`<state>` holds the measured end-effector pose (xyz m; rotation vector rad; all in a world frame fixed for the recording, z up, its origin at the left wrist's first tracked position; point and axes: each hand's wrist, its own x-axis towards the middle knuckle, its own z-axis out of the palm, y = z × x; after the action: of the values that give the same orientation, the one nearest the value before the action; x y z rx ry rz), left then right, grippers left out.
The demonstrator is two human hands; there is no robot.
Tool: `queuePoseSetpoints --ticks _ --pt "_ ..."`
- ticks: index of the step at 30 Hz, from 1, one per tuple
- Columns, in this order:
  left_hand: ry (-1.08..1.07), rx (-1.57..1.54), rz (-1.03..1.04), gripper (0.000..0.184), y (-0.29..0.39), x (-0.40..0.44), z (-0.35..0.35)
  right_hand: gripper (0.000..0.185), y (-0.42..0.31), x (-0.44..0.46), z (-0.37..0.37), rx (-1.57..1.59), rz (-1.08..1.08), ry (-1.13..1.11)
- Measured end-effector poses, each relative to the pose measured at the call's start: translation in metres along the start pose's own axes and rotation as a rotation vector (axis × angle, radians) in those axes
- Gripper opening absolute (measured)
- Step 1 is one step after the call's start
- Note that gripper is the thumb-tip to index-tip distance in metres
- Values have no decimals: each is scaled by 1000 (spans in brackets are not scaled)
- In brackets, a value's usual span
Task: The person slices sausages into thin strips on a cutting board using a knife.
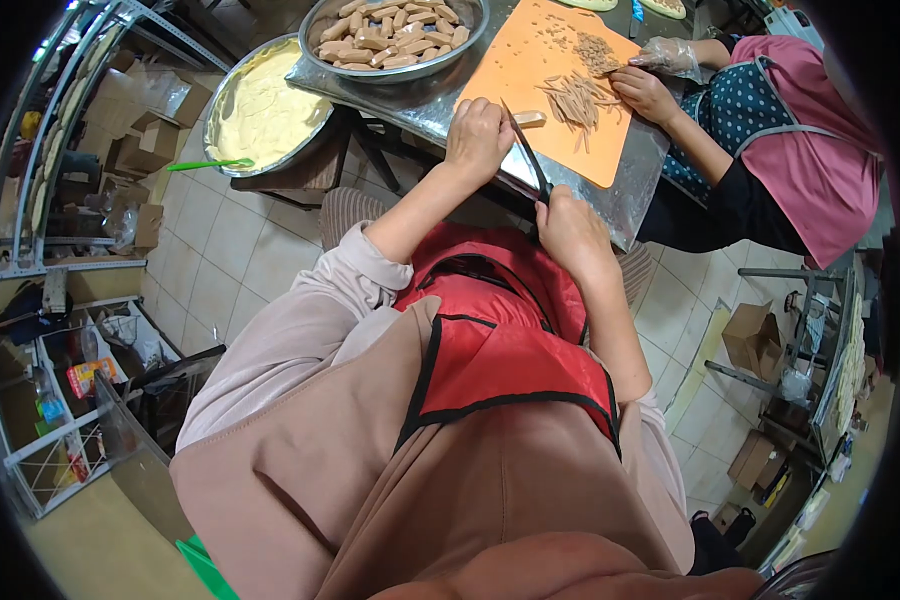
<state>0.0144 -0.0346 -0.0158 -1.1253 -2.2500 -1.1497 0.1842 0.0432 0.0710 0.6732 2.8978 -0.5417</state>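
Note:
My right hand [573, 232] is closed round the handle of a dark-bladed knife [526, 145], whose blade points up and left over the orange cutting board [602, 165]. My left hand [480, 138] rests at the board's left edge beside the blade, fingers bent together; what they hold, if anything, is hidden. Just right of those fingers lies a light brown sausage piece [530, 119]. Thin cut strips [578, 103] are heaped on the board's middle, with smaller chopped bits [592, 50] behind them.
A metal bowl of sausages [395, 62] stands on the metal table [425, 108]. Left of it is a basin of pale yellow mixture [270, 105] with a green-handled utensil [210, 164]. At the board's right, a co-worker's gloved hand [670, 58] and bare hand [644, 94] are near the chopped bits.

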Motion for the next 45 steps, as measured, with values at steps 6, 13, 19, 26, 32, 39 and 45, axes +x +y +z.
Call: queuePoseSetpoints --ticks 6,13,19,26,32,39,45 --pt "17 33 15 7 1 -2 3 27 -7 17 3 29 -40 23" --pt "121 -33 5 9 12 36 -44 34 5 9 -2 114 23 21" --pt "212 556 -32 17 -45 96 -84 38 21 -10 -21 110 176 21" --pt "255 499 70 23 -30 97 -84 39 32 -22 -25 77 220 -61" --pt "210 592 26 19 -67 97 -63 39 32 -25 -25 85 207 -47" --pt "235 274 239 17 0 71 -34 39 29 -22 -21 99 198 -54" --pt "-244 -47 63 33 11 37 5 38 26 -19 -21 102 212 -59"
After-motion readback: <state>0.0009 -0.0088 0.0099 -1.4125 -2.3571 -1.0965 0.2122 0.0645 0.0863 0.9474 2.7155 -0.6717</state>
